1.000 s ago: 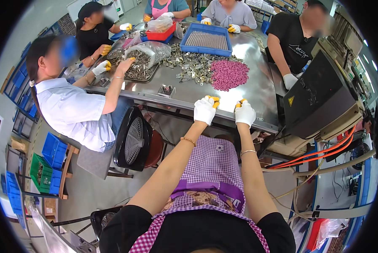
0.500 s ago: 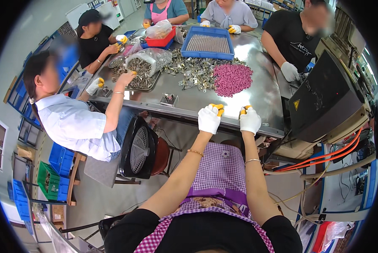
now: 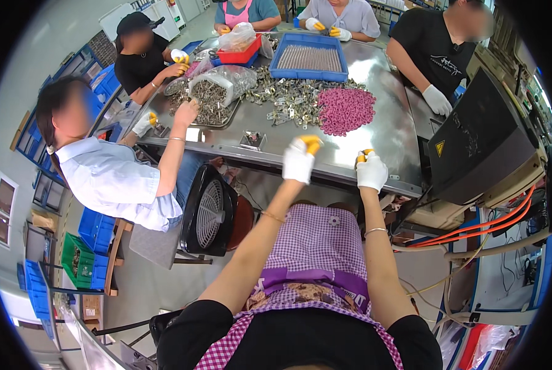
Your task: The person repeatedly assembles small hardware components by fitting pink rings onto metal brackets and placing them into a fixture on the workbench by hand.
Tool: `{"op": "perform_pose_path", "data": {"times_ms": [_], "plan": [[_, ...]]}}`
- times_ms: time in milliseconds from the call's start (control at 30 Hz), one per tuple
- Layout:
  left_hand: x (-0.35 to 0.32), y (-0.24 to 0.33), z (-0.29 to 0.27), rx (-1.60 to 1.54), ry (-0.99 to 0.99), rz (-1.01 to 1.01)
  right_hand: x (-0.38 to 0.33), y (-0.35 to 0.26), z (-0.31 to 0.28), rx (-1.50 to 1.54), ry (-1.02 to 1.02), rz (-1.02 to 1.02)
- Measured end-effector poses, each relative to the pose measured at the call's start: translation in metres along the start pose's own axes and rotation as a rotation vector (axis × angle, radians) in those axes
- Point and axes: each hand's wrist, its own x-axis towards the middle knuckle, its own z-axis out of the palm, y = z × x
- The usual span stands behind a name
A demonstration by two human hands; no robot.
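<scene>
My left hand (image 3: 298, 161), in a white glove with yellow fingertips, is lifted at the near edge of the steel table (image 3: 387, 145), fingers curled. My right hand (image 3: 372, 171), gloved the same way, rests on that edge a little to the right. Whether either hand holds a small part is hidden. Just beyond them lie a pile of pink rings (image 3: 346, 111) and a spread of small metal parts (image 3: 288, 98). A small clear box (image 3: 253, 140) sits left of my left hand.
A blue tray (image 3: 310, 58) and a red tray (image 3: 239, 57) stand at the far side. A person in a white shirt (image 3: 112, 182) reaches onto the table from the left; others sit around it. A black fan (image 3: 211, 213) stands under the table, a black machine (image 3: 479, 142) at right.
My hands have drawn slightly apart along the table edge, the right one moving right. The table now sits lower in the view.
</scene>
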Motion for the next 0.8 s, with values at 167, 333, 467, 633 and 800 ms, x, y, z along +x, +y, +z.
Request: {"op": "perform_pose_path", "data": {"times_ms": [167,333,467,633,800], "plan": [[0.072,-0.048,-0.122,0.105,0.479,-0.281,-0.001,0.005,0.003,-0.009,0.042,-0.047],[0.091,-0.129,-0.139,0.201,0.299,-0.373,-0.002,0.001,0.002,-0.019,0.020,-0.064],[0.097,-0.165,-0.105,0.287,0.118,-0.448,-0.004,-0.005,-0.002,-0.027,0.017,-0.069],[0.059,-0.129,-0.041,0.255,0.035,-0.391,-0.003,-0.004,-0.001,0.000,0.020,-0.065],[0.023,-0.025,-0.002,-0.010,-0.080,-0.409,-0.004,0.027,0.000,0.447,-0.068,0.061]]}}
